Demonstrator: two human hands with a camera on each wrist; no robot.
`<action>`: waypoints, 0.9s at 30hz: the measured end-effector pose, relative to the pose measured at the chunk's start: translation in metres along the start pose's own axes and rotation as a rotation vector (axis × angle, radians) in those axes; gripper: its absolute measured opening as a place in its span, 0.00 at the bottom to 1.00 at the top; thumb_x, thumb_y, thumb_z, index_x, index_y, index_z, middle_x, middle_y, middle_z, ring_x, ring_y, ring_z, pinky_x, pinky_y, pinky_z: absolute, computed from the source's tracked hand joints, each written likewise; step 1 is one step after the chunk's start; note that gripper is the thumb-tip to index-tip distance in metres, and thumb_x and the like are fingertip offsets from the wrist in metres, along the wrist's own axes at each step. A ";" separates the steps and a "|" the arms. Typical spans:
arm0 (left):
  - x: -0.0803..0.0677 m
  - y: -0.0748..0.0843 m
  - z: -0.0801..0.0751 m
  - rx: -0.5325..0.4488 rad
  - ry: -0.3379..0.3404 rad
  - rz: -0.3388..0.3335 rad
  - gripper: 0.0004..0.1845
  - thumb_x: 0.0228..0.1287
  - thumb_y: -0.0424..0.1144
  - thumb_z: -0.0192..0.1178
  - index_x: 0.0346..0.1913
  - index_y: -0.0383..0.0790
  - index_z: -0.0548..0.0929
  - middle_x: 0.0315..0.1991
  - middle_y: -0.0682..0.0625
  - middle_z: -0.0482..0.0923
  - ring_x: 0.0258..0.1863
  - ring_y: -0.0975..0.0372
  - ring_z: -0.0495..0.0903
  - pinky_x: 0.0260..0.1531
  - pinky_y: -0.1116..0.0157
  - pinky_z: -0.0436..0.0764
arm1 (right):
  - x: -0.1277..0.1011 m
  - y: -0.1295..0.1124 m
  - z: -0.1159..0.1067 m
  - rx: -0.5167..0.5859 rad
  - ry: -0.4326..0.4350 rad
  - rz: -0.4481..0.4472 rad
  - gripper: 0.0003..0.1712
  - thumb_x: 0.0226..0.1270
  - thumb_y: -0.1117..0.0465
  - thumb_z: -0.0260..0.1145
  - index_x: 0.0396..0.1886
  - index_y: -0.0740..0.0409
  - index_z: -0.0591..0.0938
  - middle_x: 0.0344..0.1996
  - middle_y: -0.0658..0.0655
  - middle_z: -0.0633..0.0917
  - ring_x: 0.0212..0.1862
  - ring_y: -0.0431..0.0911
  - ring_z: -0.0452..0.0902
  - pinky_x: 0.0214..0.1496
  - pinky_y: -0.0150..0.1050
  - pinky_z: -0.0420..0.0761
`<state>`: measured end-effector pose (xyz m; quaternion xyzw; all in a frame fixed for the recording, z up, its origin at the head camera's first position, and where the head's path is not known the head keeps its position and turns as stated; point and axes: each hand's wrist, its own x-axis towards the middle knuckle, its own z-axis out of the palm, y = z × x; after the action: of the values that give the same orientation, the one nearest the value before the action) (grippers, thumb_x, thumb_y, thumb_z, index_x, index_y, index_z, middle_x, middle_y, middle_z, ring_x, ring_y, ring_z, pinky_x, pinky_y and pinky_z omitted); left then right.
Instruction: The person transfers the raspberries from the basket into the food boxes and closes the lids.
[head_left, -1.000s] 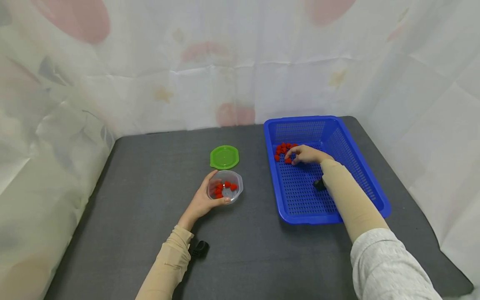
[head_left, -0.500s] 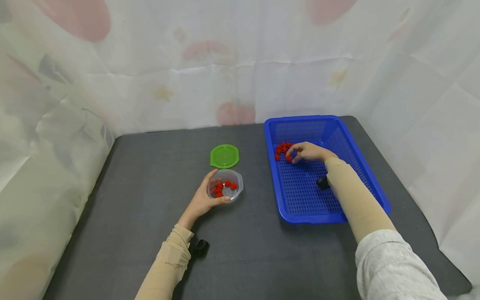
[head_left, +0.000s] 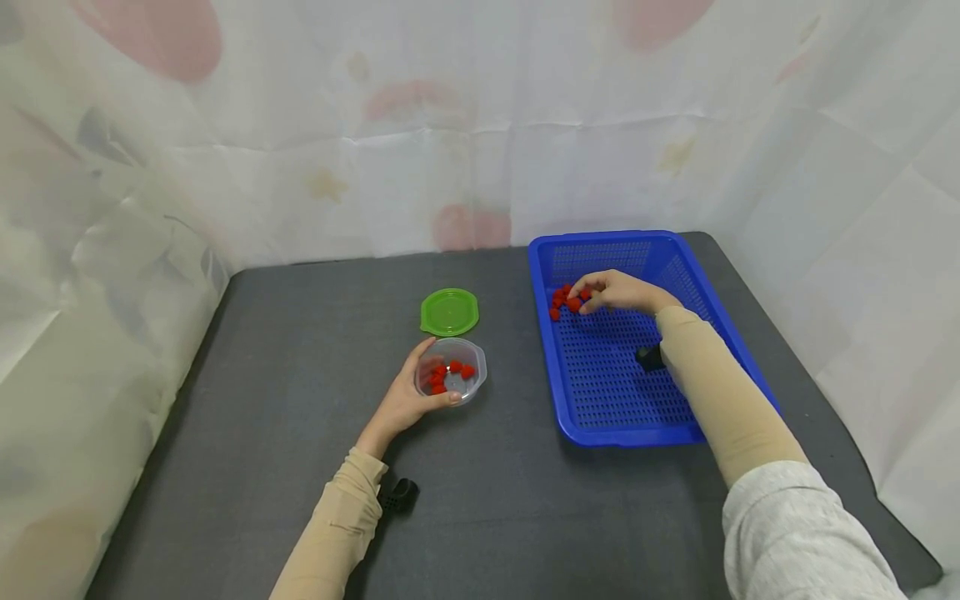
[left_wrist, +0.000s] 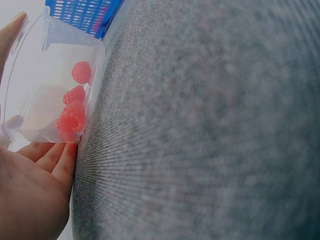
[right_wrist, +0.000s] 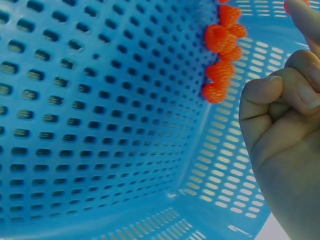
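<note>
1 basket (head_left: 731, 350), 1 container (head_left: 474, 386), 1 lid (head_left: 448, 312).

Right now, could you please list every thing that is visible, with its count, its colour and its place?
table: one, dark grey, under everything.
basket: one, blue, perforated, on the table's right side.
loose berries: a small cluster, red, in the basket's far left part.
container: one, clear plastic, near the table's middle.
berries in the container: several, red.
lid: one, green, flat on the table behind the container.
curtain: white with faded prints, around the table.
left hand: holds the container.
right hand: in the basket, pinches one red berry.
</note>
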<state>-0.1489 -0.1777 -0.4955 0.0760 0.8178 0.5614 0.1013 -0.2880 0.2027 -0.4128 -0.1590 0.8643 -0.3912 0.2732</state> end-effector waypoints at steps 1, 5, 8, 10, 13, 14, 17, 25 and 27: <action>0.000 0.000 0.000 0.001 0.000 0.000 0.52 0.45 0.46 0.74 0.71 0.62 0.51 0.65 0.45 0.65 0.67 0.50 0.63 0.66 0.45 0.60 | 0.000 -0.002 0.000 0.001 0.002 -0.001 0.18 0.63 0.61 0.63 0.53 0.56 0.78 0.37 0.54 0.73 0.38 0.48 0.63 0.40 0.45 0.67; -0.001 0.001 -0.001 -0.007 -0.005 0.010 0.52 0.45 0.44 0.74 0.71 0.60 0.51 0.65 0.44 0.65 0.67 0.50 0.63 0.66 0.45 0.60 | -0.001 -0.012 -0.003 0.020 0.008 -0.007 0.18 0.62 0.60 0.64 0.53 0.55 0.78 0.34 0.54 0.74 0.38 0.49 0.64 0.41 0.46 0.65; -0.001 0.002 0.000 -0.022 -0.007 0.017 0.52 0.45 0.42 0.74 0.71 0.59 0.51 0.65 0.43 0.65 0.67 0.50 0.63 0.66 0.46 0.60 | -0.002 -0.017 -0.005 0.047 0.015 -0.024 0.19 0.61 0.60 0.65 0.53 0.56 0.78 0.37 0.54 0.76 0.39 0.48 0.65 0.41 0.44 0.65; -0.001 0.002 0.000 -0.028 -0.009 0.018 0.52 0.45 0.41 0.74 0.71 0.59 0.51 0.65 0.42 0.65 0.67 0.50 0.63 0.66 0.47 0.61 | -0.002 -0.021 -0.005 0.066 0.011 -0.045 0.20 0.61 0.60 0.66 0.53 0.57 0.78 0.37 0.54 0.78 0.40 0.47 0.67 0.43 0.41 0.68; -0.002 0.003 0.000 -0.025 -0.008 0.012 0.52 0.45 0.42 0.74 0.70 0.61 0.51 0.65 0.43 0.65 0.67 0.51 0.64 0.66 0.48 0.61 | -0.002 -0.027 -0.006 0.097 -0.009 -0.084 0.19 0.61 0.59 0.66 0.52 0.57 0.78 0.35 0.55 0.79 0.41 0.47 0.71 0.45 0.38 0.73; -0.002 0.003 0.000 -0.021 -0.006 0.009 0.52 0.45 0.43 0.74 0.70 0.61 0.51 0.65 0.44 0.65 0.67 0.51 0.64 0.66 0.48 0.62 | -0.002 -0.030 -0.005 0.102 -0.015 -0.095 0.19 0.60 0.59 0.66 0.51 0.57 0.78 0.34 0.54 0.80 0.43 0.46 0.72 0.47 0.37 0.74; -0.002 0.002 -0.001 -0.012 -0.002 0.005 0.52 0.45 0.44 0.74 0.70 0.62 0.52 0.65 0.45 0.65 0.67 0.52 0.64 0.66 0.48 0.62 | -0.001 -0.038 -0.005 0.083 -0.020 -0.127 0.19 0.60 0.58 0.67 0.51 0.54 0.78 0.25 0.51 0.77 0.36 0.46 0.72 0.42 0.36 0.72; 0.001 0.002 -0.001 -0.004 -0.004 -0.002 0.53 0.43 0.46 0.75 0.71 0.60 0.52 0.64 0.47 0.67 0.67 0.52 0.64 0.66 0.49 0.62 | 0.002 -0.066 0.002 0.017 -0.055 -0.178 0.20 0.61 0.57 0.66 0.53 0.52 0.78 0.18 0.50 0.67 0.18 0.41 0.59 0.25 0.36 0.64; 0.002 0.002 -0.001 -0.003 -0.009 0.002 0.54 0.43 0.46 0.75 0.71 0.58 0.51 0.65 0.46 0.67 0.67 0.52 0.64 0.66 0.48 0.62 | 0.003 -0.074 0.005 0.006 -0.068 -0.193 0.20 0.60 0.56 0.67 0.53 0.51 0.78 0.18 0.50 0.67 0.18 0.41 0.59 0.25 0.36 0.64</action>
<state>-0.1506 -0.1771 -0.4932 0.0793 0.8165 0.5622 0.1045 -0.2825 0.1510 -0.3601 -0.2537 0.8340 -0.4129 0.2639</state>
